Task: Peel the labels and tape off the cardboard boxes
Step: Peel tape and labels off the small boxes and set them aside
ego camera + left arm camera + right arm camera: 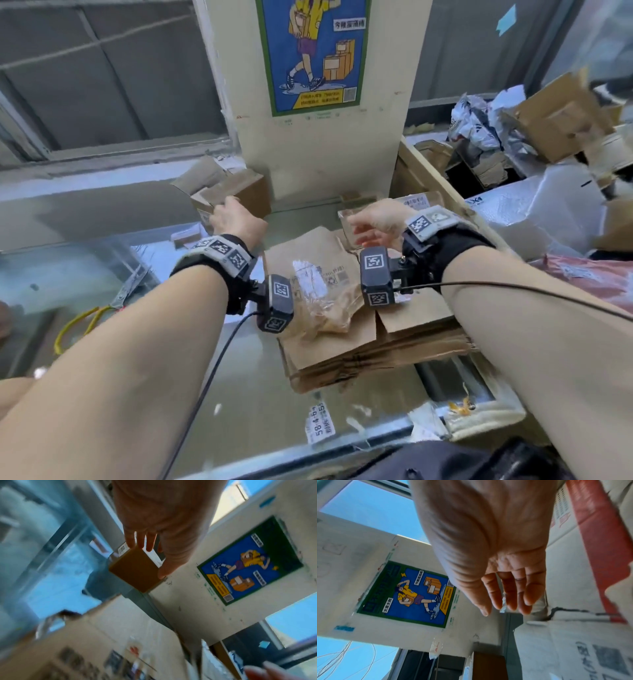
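A small brown cardboard box (239, 193) stands at the back left by the pillar, with a white label (122, 549) on one side. My left hand (231, 216) reaches it; in the left wrist view the fingers (137, 543) sit on its far edge and the thumb (164, 570) on its corner, holding the box (135, 570). My right hand (358, 233) hovers over the stack of flattened cardboard (359, 335), fingers (510, 596) relaxed and holding nothing. The top sheet carries a torn white label (308, 277) and crumpled clear tape (329, 315).
Yellow-handled scissors (120, 298) lie at the left on the glass-topped table (239, 377). Peeled label scraps (320, 425) lie near its front edge. A pillar with a poster (311, 54) stands behind. Boxes and plastic wrapping (513, 137) are piled at the right.
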Demonstrator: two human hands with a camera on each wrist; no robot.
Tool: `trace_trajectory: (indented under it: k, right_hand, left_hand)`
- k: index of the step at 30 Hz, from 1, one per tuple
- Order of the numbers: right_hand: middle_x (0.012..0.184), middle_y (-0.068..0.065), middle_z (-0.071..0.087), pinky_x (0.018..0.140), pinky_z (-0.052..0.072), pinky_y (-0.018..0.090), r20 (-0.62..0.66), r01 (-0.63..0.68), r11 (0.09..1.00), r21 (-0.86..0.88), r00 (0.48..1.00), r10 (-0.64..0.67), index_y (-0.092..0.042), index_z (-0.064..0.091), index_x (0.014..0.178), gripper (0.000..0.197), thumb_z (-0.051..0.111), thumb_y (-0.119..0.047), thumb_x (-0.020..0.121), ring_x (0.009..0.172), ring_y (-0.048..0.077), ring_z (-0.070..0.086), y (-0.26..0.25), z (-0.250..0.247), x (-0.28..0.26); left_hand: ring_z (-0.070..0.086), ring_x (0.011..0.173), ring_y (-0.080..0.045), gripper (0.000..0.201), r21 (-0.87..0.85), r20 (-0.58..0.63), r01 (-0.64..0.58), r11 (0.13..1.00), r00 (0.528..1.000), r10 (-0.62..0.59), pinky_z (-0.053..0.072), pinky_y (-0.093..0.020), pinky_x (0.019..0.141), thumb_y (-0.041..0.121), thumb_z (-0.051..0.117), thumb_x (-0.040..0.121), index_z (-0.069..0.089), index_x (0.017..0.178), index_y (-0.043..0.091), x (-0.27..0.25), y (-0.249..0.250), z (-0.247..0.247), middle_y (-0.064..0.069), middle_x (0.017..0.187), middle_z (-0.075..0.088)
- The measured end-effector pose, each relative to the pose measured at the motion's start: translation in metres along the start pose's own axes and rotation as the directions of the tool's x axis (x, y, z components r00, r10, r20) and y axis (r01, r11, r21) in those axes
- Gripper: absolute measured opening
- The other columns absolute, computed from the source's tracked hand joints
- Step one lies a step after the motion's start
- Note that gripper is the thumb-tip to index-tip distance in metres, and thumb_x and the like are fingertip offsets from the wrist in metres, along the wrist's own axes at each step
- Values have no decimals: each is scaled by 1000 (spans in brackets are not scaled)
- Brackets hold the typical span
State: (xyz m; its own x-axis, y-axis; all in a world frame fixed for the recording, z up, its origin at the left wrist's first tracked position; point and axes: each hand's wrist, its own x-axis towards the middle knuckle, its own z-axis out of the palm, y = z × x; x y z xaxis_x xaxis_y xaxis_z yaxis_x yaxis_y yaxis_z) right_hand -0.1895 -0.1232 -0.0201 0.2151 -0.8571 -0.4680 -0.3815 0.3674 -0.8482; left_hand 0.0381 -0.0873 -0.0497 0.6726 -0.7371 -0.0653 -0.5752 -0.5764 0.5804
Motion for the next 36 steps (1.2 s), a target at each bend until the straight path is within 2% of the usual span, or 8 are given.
trace_trajectory:
  k: [5, 12, 16, 19, 24, 29, 31, 36]
  right_hand:
    - [81, 12, 59, 67, 49, 29, 74, -11, 998, -56, 997, 15, -1, 57, 92, 13, 61, -13, 92, 67, 21, 57, -14, 31, 3]
    - [86, 13, 59, 62, 49, 25, 41, -44, 996, -79, 998, 48, 4, 55, 111, 24, 58, -13, 94, 66, 18, 57, -19, 50, 16]
    - [90, 14, 60, 65, 50, 26, 14, -68, 995, -69, 998, 69, 3, 56, 109, 22, 57, -13, 94, 69, 18, 58, -15, 53, 22]
    - [89, 13, 60, 65, 49, 26, -1, -83, 995, -51, 997, 83, 3, 55, 111, 24, 57, -13, 94, 70, 19, 58, -12, 54, 26]
    - [89, 13, 59, 63, 48, 25, -19, -99, 995, -30, 995, 99, 2, 55, 109, 22, 57, -13, 94, 69, 18, 57, -15, 55, 28]
    - [99, 15, 57, 69, 53, 29, -200, 15, 999, -30, 980, -21, 3, 42, 132, 46, 59, -10, 92, 82, 22, 59, -26, 53, 31]
    - [119, 15, 54, 73, 57, 34, -310, 91, 994, -54, 945, -103, -1, 30, 142, 65, 63, -16, 89, 94, 23, 59, -31, 48, 34]
    - [149, 10, 32, 90, 51, 41, -278, 274, 960, -55, 920, -278, -14, 22, 148, 75, 63, -33, 89, 126, 27, 45, -44, 35, 19]
  left_hand:
    - [26, 141, -27, 80, 170, -30, -161, 972, 985, 169, 29, -43, 114, 14, 73, 76, 33, 145, 20, 42, -18, -1, -7, 152, 29]
    - [6, 147, -28, 103, 372, 110, -174, 912, 984, 143, 16, -48, 116, 30, 83, 71, 18, 150, 19, 84, -19, 1, -13, 157, 14]
    - [35, 129, -33, 81, 513, 45, -165, 843, 985, 165, 34, -41, 101, 41, 81, 70, 38, 134, 14, 105, -17, 1, -17, 134, 44]
    - [44, 121, -30, 57, 568, -23, -114, 815, 988, 154, 33, -39, 97, 40, 72, 77, 50, 123, 14, 111, -17, 5, -13, 125, 54]
    - [46, 120, -28, 36, 441, -11, -175, 881, 980, 200, 34, -40, 98, 19, 63, 83, 55, 118, 16, 109, -19, 13, -8, 122, 57]
    - [47, 115, -30, 42, 111, 9, -237, 965, 971, 238, 43, -40, 98, 32, 72, 79, 56, 113, 14, 94, -16, -4, -13, 119, 53]
    - [49, 114, -28, 52, -81, 95, -286, 955, 951, 294, 45, -40, 100, 44, 75, 73, 57, 113, 15, 84, -10, -13, -13, 122, 49]
    - [60, 89, -19, 45, -357, 174, -289, 888, 914, 367, 52, -31, 73, 49, 73, 77, 58, 99, 13, 41, 19, -36, -3, 100, 63]
